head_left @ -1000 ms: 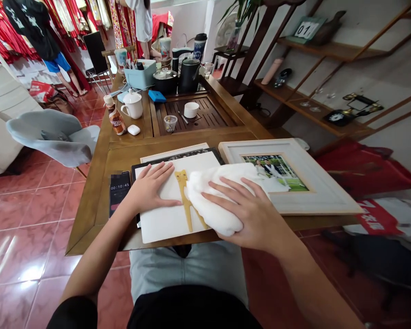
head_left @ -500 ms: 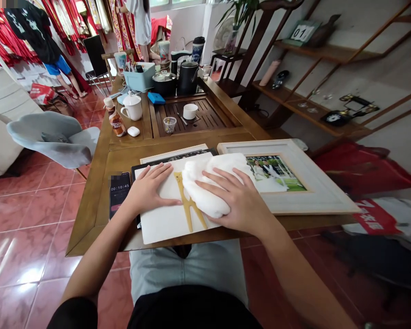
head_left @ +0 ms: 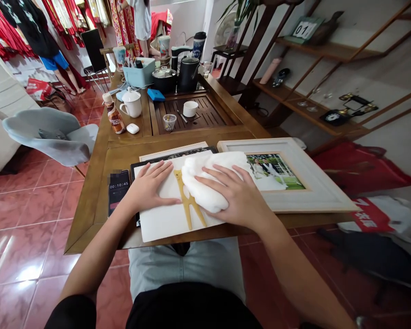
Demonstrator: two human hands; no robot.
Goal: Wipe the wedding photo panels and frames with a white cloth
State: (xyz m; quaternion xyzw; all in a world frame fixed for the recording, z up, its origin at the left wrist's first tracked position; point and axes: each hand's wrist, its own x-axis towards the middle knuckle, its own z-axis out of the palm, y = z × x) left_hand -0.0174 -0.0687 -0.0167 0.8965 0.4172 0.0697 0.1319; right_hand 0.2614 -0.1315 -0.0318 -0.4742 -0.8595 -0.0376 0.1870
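Note:
My left hand (head_left: 152, 187) lies flat on a white board (head_left: 157, 228), fingers spread, with its thumb tip by a flat yellow piece (head_left: 184, 201). That piece has two long legs and looks like an animal figure. My right hand (head_left: 234, 194) is laid over a soft white wad of stuffing (head_left: 200, 183), its fingers spread across the top and its thumb low along the near side. The wad covers part of the yellow piece's right side and the board's right part. Under the board, a dark-edged frame (head_left: 134, 171) shows at the left and back.
A white picture frame with a photo (head_left: 324, 185) lies to the right. A phone showing a timer (head_left: 118, 189) is at the left. Farther back are a bottle (head_left: 114, 116), a lidded mug (head_left: 132, 105), a small white cup (head_left: 190, 108) and a black kettle (head_left: 188, 75). Two people stand beyond.
Both hands keep their places on the board and the wad. The whole view has shifted very slightly; nothing else has visibly moved on the table.

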